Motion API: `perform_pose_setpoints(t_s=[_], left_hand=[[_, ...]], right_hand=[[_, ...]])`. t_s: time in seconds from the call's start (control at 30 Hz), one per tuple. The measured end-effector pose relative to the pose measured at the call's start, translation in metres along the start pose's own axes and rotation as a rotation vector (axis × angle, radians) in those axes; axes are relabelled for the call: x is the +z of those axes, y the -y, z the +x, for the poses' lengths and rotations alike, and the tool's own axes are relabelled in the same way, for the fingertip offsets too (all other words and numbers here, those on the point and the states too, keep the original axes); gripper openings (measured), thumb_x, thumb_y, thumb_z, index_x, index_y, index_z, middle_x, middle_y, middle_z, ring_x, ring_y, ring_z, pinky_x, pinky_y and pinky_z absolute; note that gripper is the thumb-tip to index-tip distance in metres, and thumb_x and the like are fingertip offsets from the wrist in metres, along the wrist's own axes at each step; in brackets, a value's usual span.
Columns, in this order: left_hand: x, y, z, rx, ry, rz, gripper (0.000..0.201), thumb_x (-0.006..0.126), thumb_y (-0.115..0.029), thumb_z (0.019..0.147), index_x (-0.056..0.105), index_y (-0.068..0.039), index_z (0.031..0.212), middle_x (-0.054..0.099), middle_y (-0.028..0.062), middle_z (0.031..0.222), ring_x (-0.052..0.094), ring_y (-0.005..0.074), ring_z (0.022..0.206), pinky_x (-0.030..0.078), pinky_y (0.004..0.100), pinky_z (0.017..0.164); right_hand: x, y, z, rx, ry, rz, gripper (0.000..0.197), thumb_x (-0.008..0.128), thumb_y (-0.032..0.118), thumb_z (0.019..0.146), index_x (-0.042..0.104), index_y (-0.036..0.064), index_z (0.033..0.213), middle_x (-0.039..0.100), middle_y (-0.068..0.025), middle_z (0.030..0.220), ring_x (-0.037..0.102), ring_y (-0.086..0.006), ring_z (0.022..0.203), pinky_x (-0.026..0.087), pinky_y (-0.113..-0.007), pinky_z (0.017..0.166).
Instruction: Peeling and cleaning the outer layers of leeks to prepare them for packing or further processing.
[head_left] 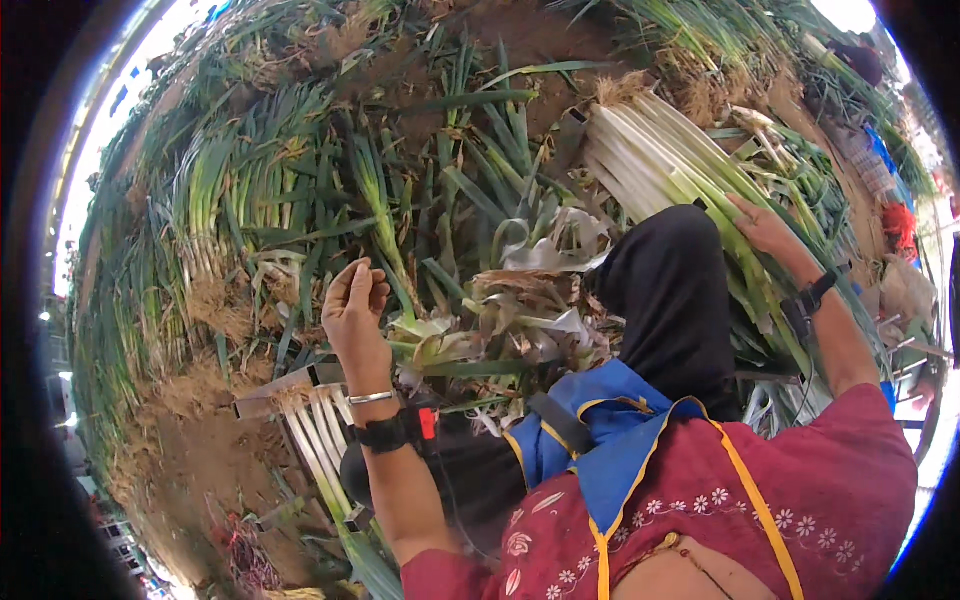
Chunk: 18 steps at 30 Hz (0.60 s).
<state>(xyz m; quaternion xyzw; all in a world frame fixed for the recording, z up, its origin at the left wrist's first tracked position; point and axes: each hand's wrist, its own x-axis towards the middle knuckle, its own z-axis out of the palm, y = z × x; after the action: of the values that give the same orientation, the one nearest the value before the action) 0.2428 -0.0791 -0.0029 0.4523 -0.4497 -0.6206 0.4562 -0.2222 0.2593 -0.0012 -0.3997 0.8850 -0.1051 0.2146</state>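
My left hand [357,300] is raised over the pile with its fingers curled and the thumb against them; nothing shows between them. Beyond my bent right knee, my right hand [765,228] lies across a bundle of large green onions [675,160], its fingers curving over the stalks. The bundle's white stems and roots point away from me, and its green leaves run back along my right side. Peeled outer leaves [520,310] lie heaped between my hands. A second, smaller bundle of trimmed green onions [318,440] rests beside my left forearm, in a metal frame [275,390].
Unpeeled green onions [230,190] with soil-covered roots spread over the ground at the left and far side. More onions [700,60] lie at the far right. A red net bundle [898,228] and a pale sack [905,288] sit at the right edge. Reddish strings [250,560] lie at the lower left.
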Motion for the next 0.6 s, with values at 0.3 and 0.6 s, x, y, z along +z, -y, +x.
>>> perform_pose_setpoints(t_s=[0.3,0.6], left_hand=[[0.004,0.006,0.004,-0.011,0.04,-0.002,0.013,0.064,-0.014,0.086,0.065,-0.005,0.095,0.066,0.0029,0.079,0.057,0.0068,0.064,0.042,0.0182,0.057],[-0.011,0.006,0.013,-0.026,0.028,-0.084,0.013,0.063,-0.013,0.086,0.065,-0.004,0.096,0.066,0.0044,0.079,0.057,0.0077,0.062,0.042,0.0192,0.054]], right_hand=[[0.026,-0.049,0.038,-0.021,-0.068,-0.198,0.047,0.046,0.021,0.09,0.039,0.014,0.136,0.054,-0.0216,0.118,0.052,-0.0387,0.105,0.04,-0.043,0.091],[-0.012,0.014,0.04,-0.156,-0.087,-0.628,0.035,0.05,0.021,0.087,0.053,0.0097,0.12,0.056,-0.0193,0.094,0.053,-0.0379,0.096,0.042,-0.047,0.082]])
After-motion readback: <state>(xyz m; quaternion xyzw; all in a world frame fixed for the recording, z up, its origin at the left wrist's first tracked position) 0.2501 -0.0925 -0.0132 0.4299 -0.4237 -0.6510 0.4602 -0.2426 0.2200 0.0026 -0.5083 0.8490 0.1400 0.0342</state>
